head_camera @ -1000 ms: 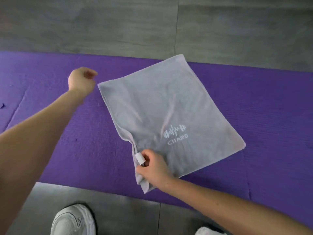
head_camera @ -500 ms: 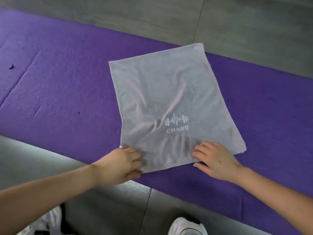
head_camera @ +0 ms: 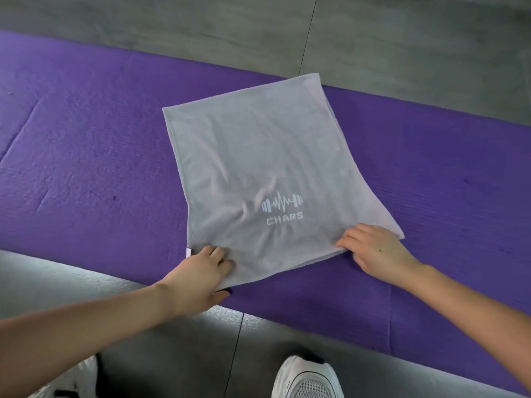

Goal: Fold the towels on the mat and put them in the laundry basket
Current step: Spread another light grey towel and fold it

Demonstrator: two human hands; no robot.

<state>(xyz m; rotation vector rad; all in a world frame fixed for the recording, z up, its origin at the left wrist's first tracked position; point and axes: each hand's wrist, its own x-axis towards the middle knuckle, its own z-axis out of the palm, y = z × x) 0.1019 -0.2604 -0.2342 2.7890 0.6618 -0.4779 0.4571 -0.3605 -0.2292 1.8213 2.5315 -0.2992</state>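
A grey towel (head_camera: 258, 162) with a white "CHARS" logo lies folded flat on the purple mat (head_camera: 86, 173), its far corner hanging over the mat's back edge. My left hand (head_camera: 198, 274) grips the towel's near left corner, fingers on top and thumb under the edge. My right hand (head_camera: 376, 248) pinches the near right corner the same way. A small white tag pokes out by the left corner. No laundry basket is in view.
Grey floor tiles (head_camera: 402, 38) lie beyond the mat and in front of it. My two white shoes, the left shoe (head_camera: 66, 380) and the right shoe (head_camera: 307, 380), stand on the near floor, just below the mat's front edge.
A second ago my left hand hung in the air and my right held the tag corner. Both hands have come onto the towel's near edge, and the towel now lies squarer to me.
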